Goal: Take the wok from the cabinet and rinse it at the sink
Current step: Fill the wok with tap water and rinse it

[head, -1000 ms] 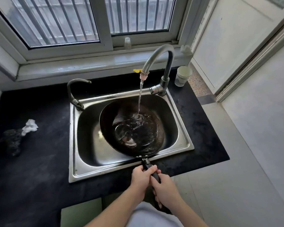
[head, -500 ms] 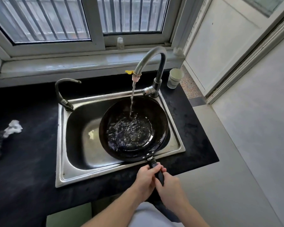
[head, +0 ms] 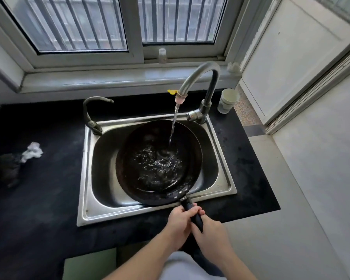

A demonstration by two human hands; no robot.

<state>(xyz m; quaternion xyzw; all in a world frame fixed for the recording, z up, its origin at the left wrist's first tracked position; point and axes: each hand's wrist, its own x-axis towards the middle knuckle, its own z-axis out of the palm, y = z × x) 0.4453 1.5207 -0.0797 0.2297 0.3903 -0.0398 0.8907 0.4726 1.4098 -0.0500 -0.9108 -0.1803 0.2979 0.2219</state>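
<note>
Rinsing step, I judge. Left grip [head: 180, 223] and right grip [head: 210, 234] both clamped on handle [head: 192, 214], left one ahead. Wok [head: 158, 164] just beyond grips, in sink [head: 85, 199], under running tap [head: 200, 75], water pooled inside. Next I'd tilt wok away from grips and dump water.

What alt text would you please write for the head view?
The left hand and right hand grip the handle of a black wok in the steel sink, under water running from the faucet. A pale cup stands beside the faucet.
</note>
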